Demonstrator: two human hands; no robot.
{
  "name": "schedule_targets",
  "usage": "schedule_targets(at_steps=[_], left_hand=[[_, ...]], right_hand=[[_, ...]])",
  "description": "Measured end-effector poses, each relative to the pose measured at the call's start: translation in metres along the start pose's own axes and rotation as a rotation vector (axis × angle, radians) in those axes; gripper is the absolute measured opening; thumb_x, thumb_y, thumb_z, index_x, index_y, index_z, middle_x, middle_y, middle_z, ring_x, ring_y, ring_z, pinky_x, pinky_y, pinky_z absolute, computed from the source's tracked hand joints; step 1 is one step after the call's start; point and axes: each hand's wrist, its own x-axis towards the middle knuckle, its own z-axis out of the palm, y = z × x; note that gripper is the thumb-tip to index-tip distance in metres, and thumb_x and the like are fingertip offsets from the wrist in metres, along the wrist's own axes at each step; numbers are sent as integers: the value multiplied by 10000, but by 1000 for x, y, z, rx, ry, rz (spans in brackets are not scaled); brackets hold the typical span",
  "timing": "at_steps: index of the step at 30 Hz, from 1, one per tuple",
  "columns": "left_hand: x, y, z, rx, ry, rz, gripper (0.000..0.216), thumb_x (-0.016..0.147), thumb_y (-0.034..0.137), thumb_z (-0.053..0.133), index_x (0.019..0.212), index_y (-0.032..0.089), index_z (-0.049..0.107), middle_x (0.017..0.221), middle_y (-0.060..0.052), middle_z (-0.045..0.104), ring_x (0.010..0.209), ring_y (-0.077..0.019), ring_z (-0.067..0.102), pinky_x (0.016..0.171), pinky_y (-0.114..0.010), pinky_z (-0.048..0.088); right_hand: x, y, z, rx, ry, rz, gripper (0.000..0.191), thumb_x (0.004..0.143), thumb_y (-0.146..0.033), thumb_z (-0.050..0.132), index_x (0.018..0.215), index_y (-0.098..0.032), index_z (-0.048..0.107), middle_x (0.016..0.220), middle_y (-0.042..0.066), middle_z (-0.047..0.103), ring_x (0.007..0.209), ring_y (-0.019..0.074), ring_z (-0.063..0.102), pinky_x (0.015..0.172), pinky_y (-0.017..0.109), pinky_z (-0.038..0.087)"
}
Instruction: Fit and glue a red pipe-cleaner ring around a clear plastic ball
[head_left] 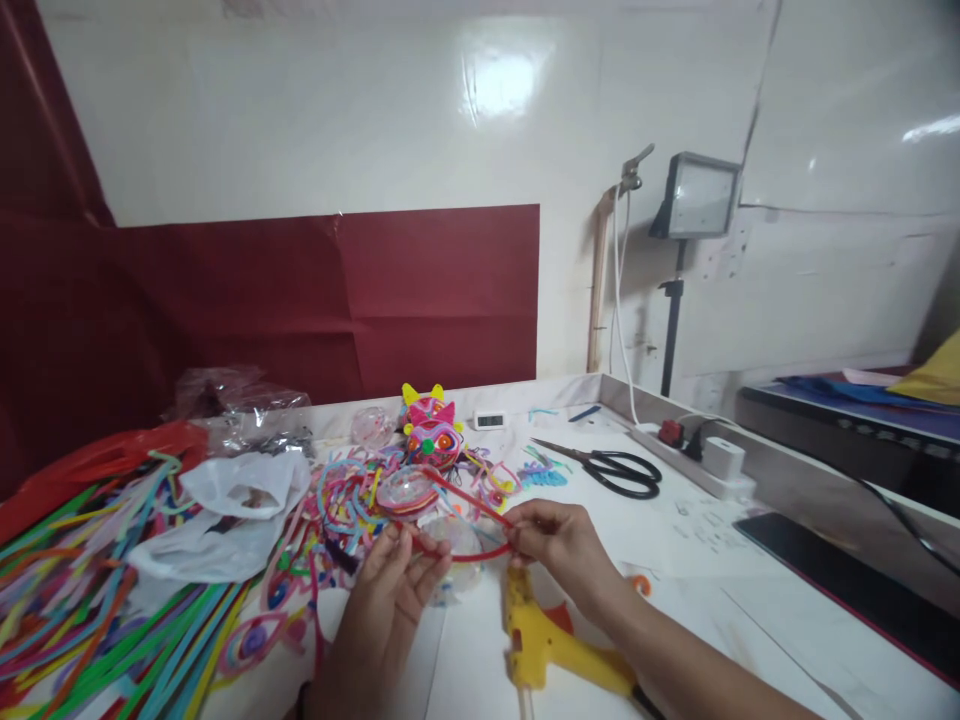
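Observation:
Both hands hold a red pipe cleaner (480,554), which bends at my right fingertips and runs back up to the left. My left hand (397,590) has its fingertips closed on its left part; my right hand (559,548) pinches it at the bend. Behind and below the strip are a clear plastic disc (457,536) and a second clear round piece with a pink-red rim (406,490). Just under my right hand lies a yellow hot glue gun (529,635). Colourful animal-face ornaments (431,445) stand further back.
Bundles of coloured pipe cleaners (172,630) and white plastic bags (202,550) cover the left side. Black-handled scissors (619,472) lie at the back right, near a small white digital display (490,420). A power strip (720,475) and a black phone-like slab (847,580) line the right.

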Motion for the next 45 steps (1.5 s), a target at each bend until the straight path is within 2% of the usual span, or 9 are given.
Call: schedule_targets(at_steps=[7, 14, 17, 21, 31, 35, 40, 45], left_hand=[[-7, -1, 6, 124, 5, -27, 354, 537, 228, 891, 739, 167, 607, 685, -27, 727, 681, -191, 715, 669, -313, 615], [-9, -2, 8, 147, 23, 6, 344, 556, 248, 879, 746, 168, 604, 679, -9, 726, 668, -183, 715, 651, -301, 615], [-9, -1, 9, 131, 10, 17, 331, 567, 234, 870, 757, 170, 607, 689, -11, 734, 680, -192, 721, 686, -335, 620], [-8, 0, 9, 159, 17, 7, 334, 567, 227, 868, 753, 172, 596, 675, -12, 733, 674, -194, 725, 659, -308, 615], [-12, -1, 15, 281, 53, 59, 398, 537, 355, 879, 767, 165, 616, 637, -4, 727, 628, -197, 729, 562, -253, 596], [-11, 1, 16, 280, 58, 61, 428, 527, 378, 879, 798, 165, 625, 637, -9, 724, 630, -203, 726, 550, -261, 591], [-9, 1, 14, 352, 23, 68, 450, 568, 381, 848, 894, 178, 613, 599, 17, 679, 491, -155, 649, 458, -258, 553], [-10, -3, 14, 510, -11, 150, 553, 606, 465, 801, 1024, 215, 540, 553, 42, 647, 359, -150, 588, 365, -237, 473]], right_hand=[[-1, 11, -5, -71, 1, -35, 156, 574, -247, 629, 674, -137, 675, 472, -27, 601, 424, 133, 583, 472, 243, 449], [-5, 12, -7, -139, -6, -95, 112, 594, -230, 581, 643, -156, 648, 437, -35, 562, 417, 145, 572, 468, 256, 446], [-4, 13, -8, -157, 0, -103, 115, 623, -242, 585, 674, -159, 647, 458, -23, 580, 438, 158, 589, 486, 271, 467], [-3, 15, -8, -182, -4, -107, 133, 657, -270, 606, 696, -154, 659, 524, 2, 615, 483, 179, 623, 519, 293, 497], [-9, 8, -8, -221, -14, -142, 110, 654, -229, 567, 588, -160, 622, 557, 5, 585, 463, 164, 594, 476, 273, 455], [-8, 12, -6, -193, -6, -124, 112, 641, -256, 587, 623, -158, 640, 540, 4, 584, 453, 178, 599, 462, 282, 451], [-8, 15, -5, -219, -26, -119, 127, 665, -271, 568, 642, -163, 631, 463, -3, 568, 430, 176, 568, 472, 286, 436], [-12, 12, -5, -402, -55, -222, 154, 702, -194, 502, 594, -177, 611, 478, 3, 574, 464, 159, 540, 483, 258, 388]])
